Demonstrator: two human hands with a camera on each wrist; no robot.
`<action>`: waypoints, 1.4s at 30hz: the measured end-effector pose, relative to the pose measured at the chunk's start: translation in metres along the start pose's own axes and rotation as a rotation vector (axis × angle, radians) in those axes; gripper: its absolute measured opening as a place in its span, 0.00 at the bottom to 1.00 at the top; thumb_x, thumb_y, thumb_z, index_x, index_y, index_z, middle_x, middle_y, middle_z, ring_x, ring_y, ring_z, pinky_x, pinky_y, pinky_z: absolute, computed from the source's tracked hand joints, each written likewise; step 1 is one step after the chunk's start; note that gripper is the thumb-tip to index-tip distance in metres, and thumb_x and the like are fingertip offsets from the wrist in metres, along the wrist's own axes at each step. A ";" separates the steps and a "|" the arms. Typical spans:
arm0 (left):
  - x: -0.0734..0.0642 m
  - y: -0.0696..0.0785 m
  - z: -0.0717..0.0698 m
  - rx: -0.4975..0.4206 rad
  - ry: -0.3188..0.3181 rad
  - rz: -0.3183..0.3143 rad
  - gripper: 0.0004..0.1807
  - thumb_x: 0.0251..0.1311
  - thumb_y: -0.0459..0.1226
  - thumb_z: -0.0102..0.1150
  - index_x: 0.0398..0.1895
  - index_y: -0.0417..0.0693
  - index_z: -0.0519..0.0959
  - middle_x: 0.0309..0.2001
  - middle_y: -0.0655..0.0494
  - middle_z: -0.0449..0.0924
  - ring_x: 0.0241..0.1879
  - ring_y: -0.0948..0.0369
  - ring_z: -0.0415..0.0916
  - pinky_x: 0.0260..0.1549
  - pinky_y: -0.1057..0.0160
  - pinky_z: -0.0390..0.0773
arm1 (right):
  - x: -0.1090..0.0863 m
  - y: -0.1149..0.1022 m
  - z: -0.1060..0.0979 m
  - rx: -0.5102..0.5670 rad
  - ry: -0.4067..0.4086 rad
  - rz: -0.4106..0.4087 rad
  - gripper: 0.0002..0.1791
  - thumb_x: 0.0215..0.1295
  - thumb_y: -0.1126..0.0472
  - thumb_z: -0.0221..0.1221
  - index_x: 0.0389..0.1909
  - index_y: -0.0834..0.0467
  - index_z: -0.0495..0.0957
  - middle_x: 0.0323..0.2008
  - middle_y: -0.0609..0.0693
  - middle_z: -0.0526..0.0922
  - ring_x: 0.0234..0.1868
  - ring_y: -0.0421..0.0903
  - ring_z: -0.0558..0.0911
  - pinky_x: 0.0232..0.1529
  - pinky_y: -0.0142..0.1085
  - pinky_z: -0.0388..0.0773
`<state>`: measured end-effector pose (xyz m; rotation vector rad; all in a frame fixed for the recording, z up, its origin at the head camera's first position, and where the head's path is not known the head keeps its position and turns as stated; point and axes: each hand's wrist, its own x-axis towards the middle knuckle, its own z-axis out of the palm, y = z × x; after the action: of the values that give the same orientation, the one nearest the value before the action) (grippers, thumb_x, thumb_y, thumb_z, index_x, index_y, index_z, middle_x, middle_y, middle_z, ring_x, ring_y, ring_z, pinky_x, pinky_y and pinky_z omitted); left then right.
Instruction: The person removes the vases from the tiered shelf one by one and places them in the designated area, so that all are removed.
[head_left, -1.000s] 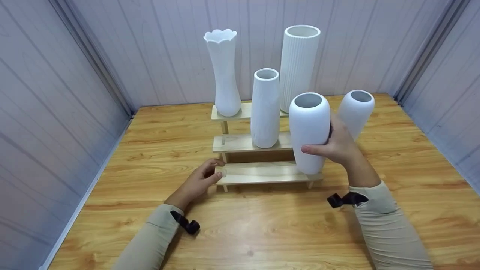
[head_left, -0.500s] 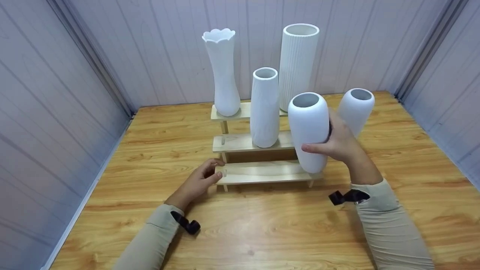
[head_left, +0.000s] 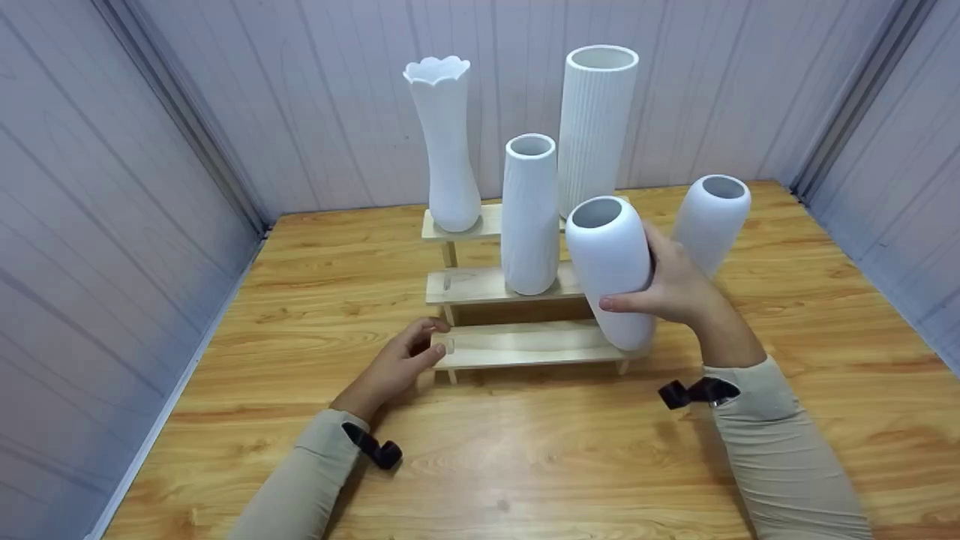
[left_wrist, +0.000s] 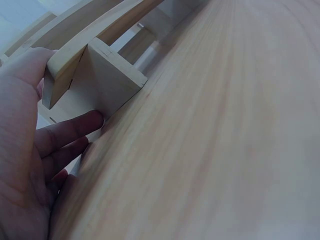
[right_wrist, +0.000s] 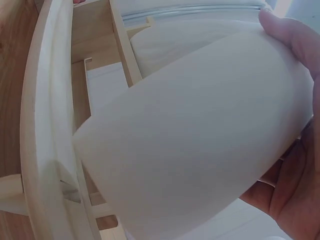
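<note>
My right hand [head_left: 679, 285] grips a smooth white vase [head_left: 609, 262] round its side, thumb across the front. The vase leans, mouth to the left, its base right at the right end of the lowest step of a three-tier wooden stand [head_left: 525, 343]. In the right wrist view the vase [right_wrist: 200, 130] fills the middle, its lower edge close by the step's board [right_wrist: 42, 120]. My left hand [head_left: 401, 360] holds the left end of that lowest step; in the left wrist view its fingers [left_wrist: 75, 131] curl by the stand's end leg [left_wrist: 107, 75].
On the top tier stand a scalloped-rim vase [head_left: 450, 150] and a tall ribbed vase [head_left: 600, 127]. A slim vase [head_left: 531, 217] occupies the middle tier. Behind my right hand, another rounded vase [head_left: 712, 221] is on the wood-grain table [head_left: 300, 285]. Panelled walls [head_left: 315, 97] enclose the table.
The held vase has tilted further, its mouth moving left and its base shifting slightly right along the lowest step. My left hand stays in place on the stand.
</note>
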<state>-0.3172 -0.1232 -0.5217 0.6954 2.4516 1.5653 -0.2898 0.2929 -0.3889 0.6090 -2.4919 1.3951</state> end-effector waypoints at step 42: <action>0.001 0.001 0.001 -0.005 0.015 0.000 0.17 0.73 0.35 0.56 0.61 0.40 0.73 0.44 0.52 0.79 0.42 0.56 0.70 0.45 0.59 0.69 | -0.001 0.012 -0.016 -0.017 -0.049 0.028 0.54 0.39 0.59 0.83 0.70 0.59 0.64 0.55 0.57 0.80 0.50 0.54 0.80 0.52 0.57 0.74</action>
<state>-0.3173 -0.1216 -0.5210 0.6856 2.4577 1.5810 -0.2947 0.3121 -0.3906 0.6141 -2.5567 1.3842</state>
